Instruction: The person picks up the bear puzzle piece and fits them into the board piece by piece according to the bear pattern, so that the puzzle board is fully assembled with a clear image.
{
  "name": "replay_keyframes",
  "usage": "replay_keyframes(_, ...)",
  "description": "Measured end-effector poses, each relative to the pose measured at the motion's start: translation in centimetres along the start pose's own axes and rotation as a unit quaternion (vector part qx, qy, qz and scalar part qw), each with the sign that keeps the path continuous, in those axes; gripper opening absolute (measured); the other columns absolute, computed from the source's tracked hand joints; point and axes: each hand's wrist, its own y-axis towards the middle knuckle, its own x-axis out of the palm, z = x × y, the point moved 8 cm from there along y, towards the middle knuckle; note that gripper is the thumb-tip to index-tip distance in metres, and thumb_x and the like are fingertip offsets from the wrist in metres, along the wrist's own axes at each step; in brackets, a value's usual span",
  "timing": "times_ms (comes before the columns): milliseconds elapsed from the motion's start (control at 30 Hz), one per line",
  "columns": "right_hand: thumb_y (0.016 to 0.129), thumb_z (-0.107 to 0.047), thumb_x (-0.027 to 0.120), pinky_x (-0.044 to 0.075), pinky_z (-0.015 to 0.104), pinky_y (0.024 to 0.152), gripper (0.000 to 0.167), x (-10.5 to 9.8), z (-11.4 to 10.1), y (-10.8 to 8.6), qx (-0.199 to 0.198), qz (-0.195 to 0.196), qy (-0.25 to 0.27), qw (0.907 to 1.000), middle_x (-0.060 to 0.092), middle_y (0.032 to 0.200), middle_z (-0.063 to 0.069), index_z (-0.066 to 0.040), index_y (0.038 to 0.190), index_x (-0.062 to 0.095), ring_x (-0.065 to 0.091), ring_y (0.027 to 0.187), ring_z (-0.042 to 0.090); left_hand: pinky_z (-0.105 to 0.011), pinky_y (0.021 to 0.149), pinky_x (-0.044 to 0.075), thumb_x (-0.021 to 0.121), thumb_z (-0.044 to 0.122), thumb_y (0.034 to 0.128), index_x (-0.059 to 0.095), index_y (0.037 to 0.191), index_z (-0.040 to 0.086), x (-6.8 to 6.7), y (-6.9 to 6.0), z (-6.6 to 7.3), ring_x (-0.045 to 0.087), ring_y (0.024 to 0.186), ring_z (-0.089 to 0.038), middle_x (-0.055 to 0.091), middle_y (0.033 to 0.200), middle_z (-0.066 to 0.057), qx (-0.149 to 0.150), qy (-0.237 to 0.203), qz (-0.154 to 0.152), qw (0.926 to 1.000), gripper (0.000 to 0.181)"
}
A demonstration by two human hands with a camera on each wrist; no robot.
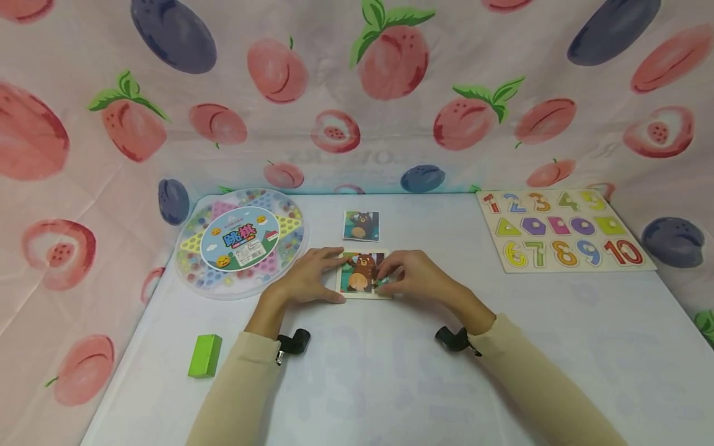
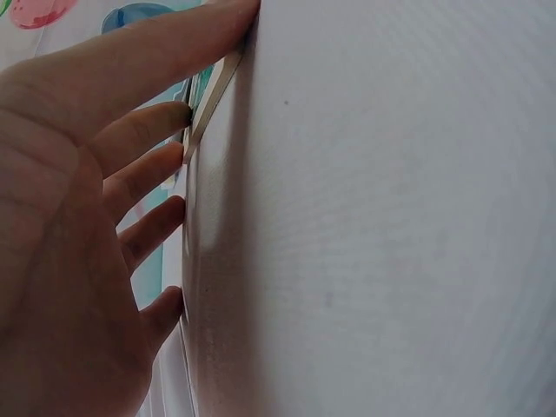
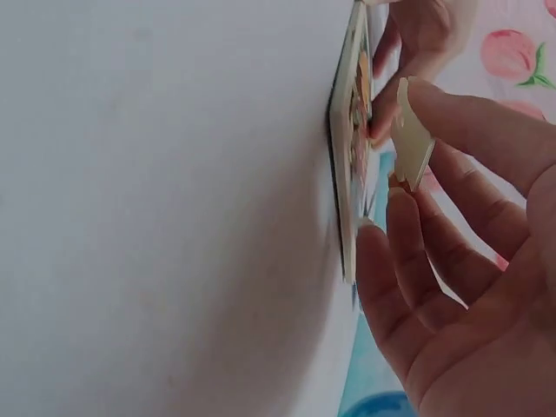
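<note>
A small bear jigsaw puzzle (image 1: 359, 274) in a pale frame lies flat on the white table, between both hands. My left hand (image 1: 304, 275) steadies its left side, the thumb at the lower left corner and the forefinger near the upper left. In the left wrist view the left fingers (image 2: 143, 169) are spread and nearly straight. My right hand (image 1: 421, 275) pinches a thin puzzle piece (image 3: 412, 137) between thumb and fingers, tilted above the puzzle's right side. The piece's pale back faces the right wrist camera. Behind the puzzle lies a matching bear picture card (image 1: 361, 226).
A round, clear-lidded Chinese checkers set (image 1: 186, 263) with coloured marbles lies left of the puzzle. At the far right is a wooden number and shape board (image 1: 569, 229). A green block (image 1: 204, 355) sits beside the left forearm. Fruit-printed cloth (image 1: 334, 74) hangs behind the table.
</note>
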Motion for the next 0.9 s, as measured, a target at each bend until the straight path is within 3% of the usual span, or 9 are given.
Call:
replay_keyframes(300, 0.081, -0.019, 0.087, 0.053, 0.023, 0.075, 0.013, 0.9, -0.2, 0.4, -0.020, 0.007, -0.036, 0.9991, 0.076, 0.107, 0.006, -0.013, 0.089, 0.080, 0.067, 0.095, 0.018, -0.057, 0.125, 0.029, 0.087, 0.041, 0.0778, 0.047, 0.154, 0.021, 0.0, 0.0, -0.1, 0.031, 0.153, -0.031, 0.033, 0.168, -0.001, -0.002, 0.002, -0.001, 1.0000, 0.088)
replay_keyframes(533, 0.080, -0.019, 0.088, 0.055, 0.031, 0.085, 0.012, 1.1, 0.1, 0.6, 0.008, 0.009, -0.063, 0.9980, 0.076, 0.111, 0.005, -0.013, 0.088, 0.081, 0.069, 0.106, 0.022, -0.056, 0.126, 0.028, 0.087, 0.041, 0.0779, 0.047, 0.154, 0.021, 0.0, 0.0, 0.0, 0.031, 0.153, -0.031, 0.033, 0.168, -0.001, 0.002, 0.004, -0.001, 1.0000, 0.089)
replay_keyframes(700, 0.078, -0.019, 0.089, 0.057, 0.032, 0.086, 0.014, 1.2, 0.3, 0.6, 0.022, 0.005, -0.066, 0.9976, 0.074, 0.112, 0.004, -0.013, 0.088, 0.081, 0.068, 0.106, 0.021, -0.057, 0.126, 0.027, 0.087, 0.041, 0.0780, 0.047, 0.154, 0.020, 0.0, 0.0, 0.1, 0.030, 0.154, -0.031, 0.033, 0.168, -0.001, 0.001, 0.006, 0.000, 1.0000, 0.088)
replay_keyframes(900, 0.078, -0.019, 0.089, 0.056, 0.040, 0.097, 0.015, 1.3, 0.3, 0.6, 0.027, 0.002, -0.078, 0.9965, 0.073, 0.109, 0.002, -0.013, 0.090, 0.081, 0.067, 0.109, 0.021, -0.057, 0.125, 0.028, 0.087, 0.041, 0.0781, 0.047, 0.154, 0.020, 0.0, 0.0, 0.1, 0.031, 0.153, -0.031, 0.033, 0.168, -0.001, 0.003, 0.010, 0.000, 0.9999, 0.088)
